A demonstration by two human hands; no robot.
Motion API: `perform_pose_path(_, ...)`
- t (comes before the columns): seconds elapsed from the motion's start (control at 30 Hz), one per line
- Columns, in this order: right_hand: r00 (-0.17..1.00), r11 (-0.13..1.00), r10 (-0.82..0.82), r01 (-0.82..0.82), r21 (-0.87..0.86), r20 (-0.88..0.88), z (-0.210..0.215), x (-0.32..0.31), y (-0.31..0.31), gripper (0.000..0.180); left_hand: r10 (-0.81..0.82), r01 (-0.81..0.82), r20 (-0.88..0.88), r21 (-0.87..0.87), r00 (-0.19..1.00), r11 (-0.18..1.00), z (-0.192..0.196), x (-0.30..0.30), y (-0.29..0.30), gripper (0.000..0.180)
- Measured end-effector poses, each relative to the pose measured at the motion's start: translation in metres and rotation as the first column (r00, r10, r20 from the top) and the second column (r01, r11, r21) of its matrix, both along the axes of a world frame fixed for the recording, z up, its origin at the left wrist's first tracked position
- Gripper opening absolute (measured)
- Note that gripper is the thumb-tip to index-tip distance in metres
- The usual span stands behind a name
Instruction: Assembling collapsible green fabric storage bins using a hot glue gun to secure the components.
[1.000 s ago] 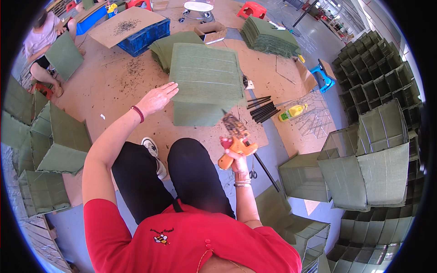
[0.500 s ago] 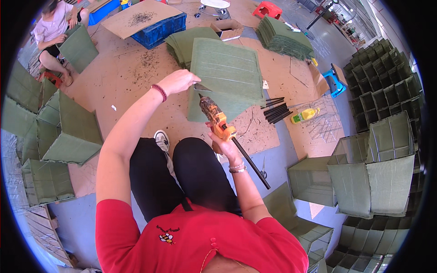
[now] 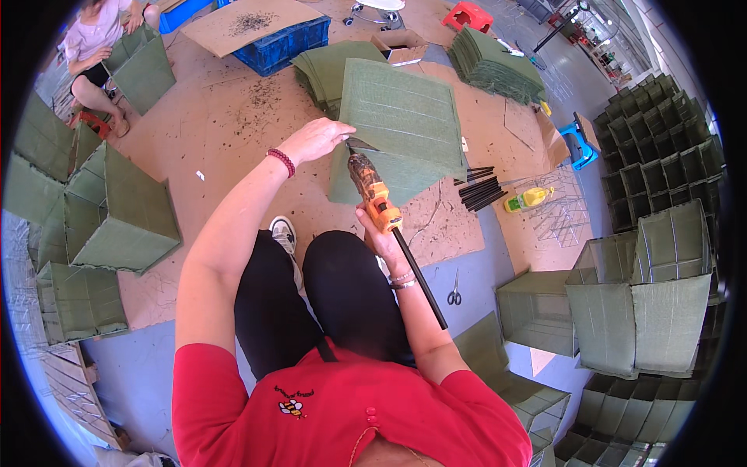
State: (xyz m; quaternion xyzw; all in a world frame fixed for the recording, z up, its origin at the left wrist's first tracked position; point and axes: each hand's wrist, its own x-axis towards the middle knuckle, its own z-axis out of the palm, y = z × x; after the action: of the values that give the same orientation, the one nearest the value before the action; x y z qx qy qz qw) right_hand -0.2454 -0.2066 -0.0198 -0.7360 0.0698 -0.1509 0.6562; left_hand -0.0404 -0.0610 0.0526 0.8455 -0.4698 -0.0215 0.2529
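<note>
The left hand presses its fingers flat on the green felt panel's near edge, which lies on the floor. The right hand grips the orange glue gun, nozzle just beside those fingers. Hot glue could burn them, or the panel could shift.

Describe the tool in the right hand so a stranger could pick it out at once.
Start at the big flat green panel lying on the brown floor in front of the seated person. At its near edge, just below the left hand, the right hand grips a glue gun. It is the only orange tool here, with a black stick out of its back.
</note>
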Motion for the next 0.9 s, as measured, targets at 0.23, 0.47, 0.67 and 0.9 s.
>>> perform_pose_path(0.23,1.0,0.998,-0.017,0.016,-0.061,-0.018,-0.004,0.003,-0.002,0.027,-0.022,0.023,0.038,-0.036,0.999,0.999,-0.002,-0.001,-0.001,0.029)
perform_pose_path(0.47,1.0,0.998,-0.022,0.021,-0.055,-0.009,-0.004,0.007,0.001,0.028,-0.022,0.022,0.01,-0.037,1.0,0.999,-0.001,-0.001,-0.002,0.029)
perform_pose_path(0.67,0.999,1.0,-0.02,0.021,0.006,-0.027,-0.006,0.007,0.001,0.028,-0.015,0.017,0.018,-0.061,1.0,0.998,-0.002,-0.002,0.0,0.028)
perform_pose_path(0.9,0.999,0.992,-0.018,0.023,0.122,-0.042,-0.01,0.006,0.001,0.025,0.012,-0.012,0.007,-0.069,1.0,0.998,-0.008,0.002,0.001,0.028)
